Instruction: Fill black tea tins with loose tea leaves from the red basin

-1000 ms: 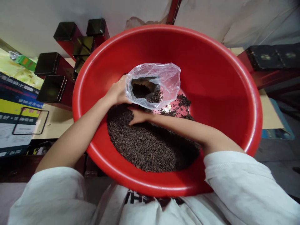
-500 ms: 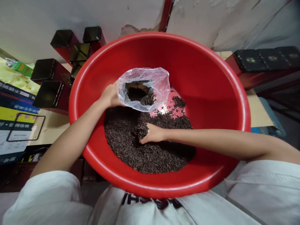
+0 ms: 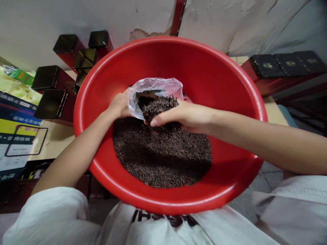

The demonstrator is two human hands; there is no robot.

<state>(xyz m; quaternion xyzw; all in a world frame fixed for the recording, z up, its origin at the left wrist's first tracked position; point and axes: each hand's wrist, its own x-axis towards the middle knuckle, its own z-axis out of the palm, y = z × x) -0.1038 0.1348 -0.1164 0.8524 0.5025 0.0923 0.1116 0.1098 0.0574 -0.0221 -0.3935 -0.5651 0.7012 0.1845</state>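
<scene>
My left hand (image 3: 122,104) grips the side of a clear plastic bag (image 3: 138,89), its fingers partly hidden behind the bag. The bag's mouth gapes upward, and dark leaves lie inside. A heaped handful of dark, dry tea leaves (image 3: 160,105) rests in my right hand (image 3: 182,114), which is at the near edge of the bag's mouth. Thumb and fingers curl round the leaves. Beneath both hands, more loose leaves (image 3: 163,163) cover the bottom of a large red basin (image 3: 219,81).
Dark-topped red tins (image 3: 47,76) stand left of the basin, some with open tops. A row of black-lidded tins (image 3: 268,66) stands at the right. A printed box (image 3: 17,136) lies at the far left. Behind the basin rises a pale wall (image 3: 217,27).
My right hand has risen from the leaf pile to the bag's mouth, carrying a handful of tea leaves. My left hand still holds the bag, almost unmoved.
</scene>
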